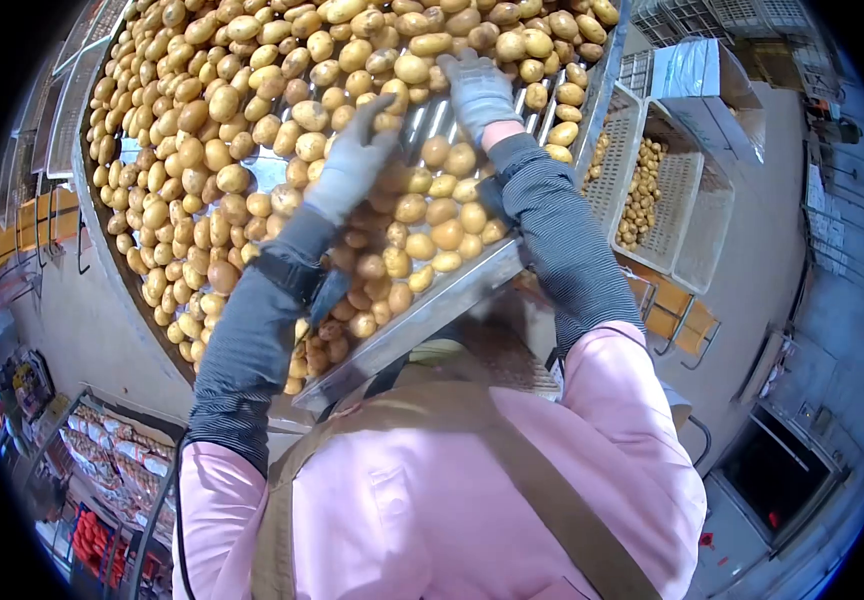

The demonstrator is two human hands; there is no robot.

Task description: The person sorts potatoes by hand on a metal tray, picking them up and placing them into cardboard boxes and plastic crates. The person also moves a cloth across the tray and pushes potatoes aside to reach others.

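Note:
Many yellow-brown potatoes (192,115) cover a metal sorting table (422,318) with a raised rim and metal rollers (432,122). My left hand (352,165), in a grey glove, hangs over the middle of the potatoes with its fingers apart and slightly blurred; nothing shows in it. To the right, my right hand (479,92), also gloved, reaches over the rollers. Its fingers are spread and touch potatoes near the far side, without closing round any. Loose potatoes lie between my forearms, close to the near rim.
Beyond the table's right edge stand plastic crates (674,205), one holding small potatoes (642,190), with a cardboard box (697,80) behind them. More crates (77,115) line the left side. Filled net bags (117,465) are at the lower left.

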